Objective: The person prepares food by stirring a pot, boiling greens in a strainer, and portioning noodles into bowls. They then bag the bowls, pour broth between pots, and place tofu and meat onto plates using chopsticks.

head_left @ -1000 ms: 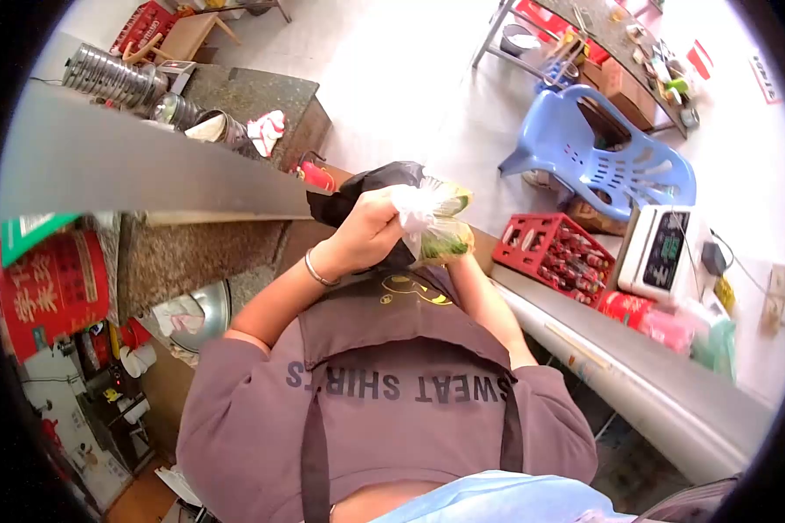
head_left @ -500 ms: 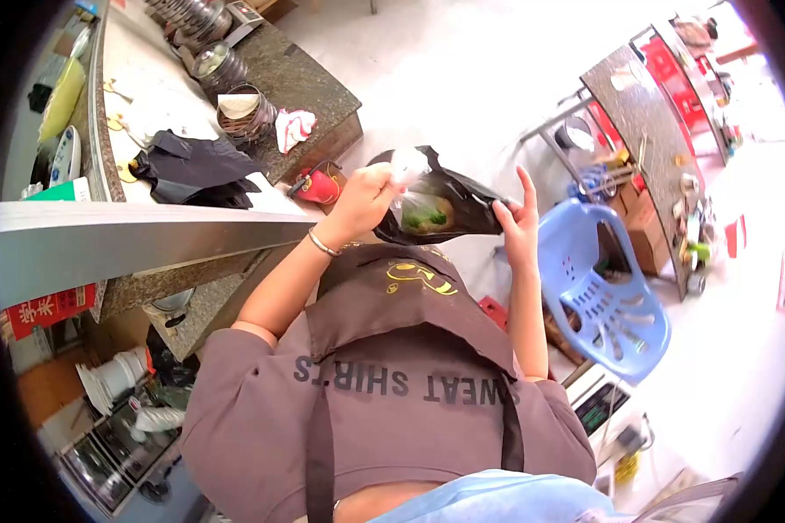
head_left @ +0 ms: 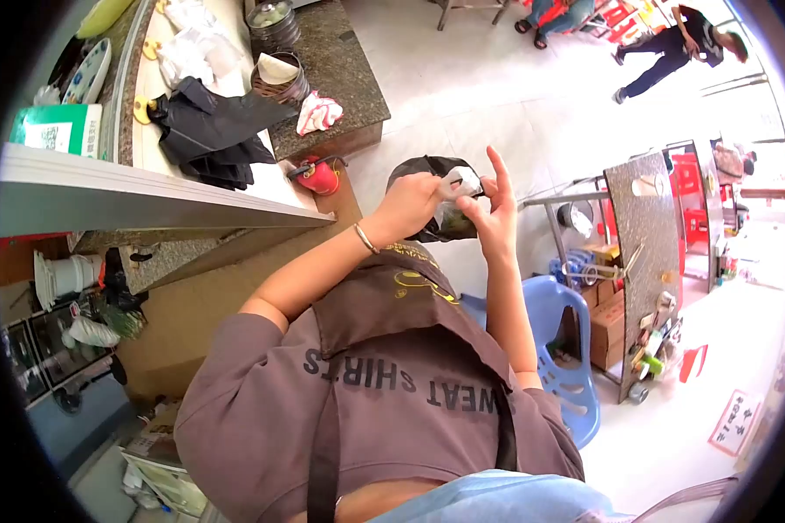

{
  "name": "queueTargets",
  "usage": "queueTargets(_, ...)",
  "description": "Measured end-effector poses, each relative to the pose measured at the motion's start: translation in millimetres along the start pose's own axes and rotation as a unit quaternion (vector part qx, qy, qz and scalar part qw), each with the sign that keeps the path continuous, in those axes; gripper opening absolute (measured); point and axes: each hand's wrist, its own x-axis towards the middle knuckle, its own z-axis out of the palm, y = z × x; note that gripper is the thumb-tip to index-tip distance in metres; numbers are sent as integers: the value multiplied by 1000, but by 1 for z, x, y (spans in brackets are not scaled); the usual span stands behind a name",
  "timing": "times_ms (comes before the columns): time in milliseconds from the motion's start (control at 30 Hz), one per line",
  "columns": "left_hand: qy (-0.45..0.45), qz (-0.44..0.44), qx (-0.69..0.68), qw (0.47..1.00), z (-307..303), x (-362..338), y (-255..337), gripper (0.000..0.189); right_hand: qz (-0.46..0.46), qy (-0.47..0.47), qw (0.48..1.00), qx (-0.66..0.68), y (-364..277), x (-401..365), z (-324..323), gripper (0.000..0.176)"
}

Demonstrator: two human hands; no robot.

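A black plastic bag (head_left: pixel 423 167) hangs in front of my chest, with a clear bag (head_left: pixel 462 180) bunched at its opening. Green contents show dimly inside it. My left hand (head_left: pixel 410 202), with a bangle at the wrist, pinches the clear bag's gathered top from the left. On the right, my right hand (head_left: pixel 495 213) has its index finger raised, while its thumb and other fingers close on the bag's edge. More black bags (head_left: pixel 218 126) lie on the counter at the left.
A blue plastic chair (head_left: pixel 576 401) stands at the right, close to my right arm. A stone-topped table (head_left: pixel 641 227) is beyond it. At left are a metal ledge (head_left: pixel 148 187), a red bucket (head_left: pixel 320 178) and a striped cloth (head_left: pixel 319 113). A person (head_left: pixel 672 57) walks at the upper right.
Both hands have come closer together, and the black bag is less spread out. The view has shifted, showing more floor and people at the top.
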Motion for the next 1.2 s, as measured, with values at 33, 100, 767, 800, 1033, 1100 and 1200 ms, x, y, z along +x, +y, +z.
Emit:
queueTargets(33,-6,-8,26,1000,3,-1,-8,22,4,-12,999,51,0,4,5,73)
queueTargets(100,-2,-23,55,998,8,-6,-23,23,28,-17,999,27,-3,12,14,64)
queueTargets(767,609,10,413,677,-424,-184,210,11,180,-17,942,281,11,52,7,31)
queueTargets(800,576,-29,476,664,-448,-181,200,16,168,-25,945,279,7,52,6,30)
queueTargets(1033,497,-46,494,712,-476,-154,189,25,167,22,935,311,7,47,-1,32)
queueTargets(1100,465,-37,451,761,-476,-151,190,25,166,24,932,322,14,44,1,33)
queueTargets(1200,426,-62,468,772,-484,-151,193,25,182,-5,925,334,31,46,0,33)
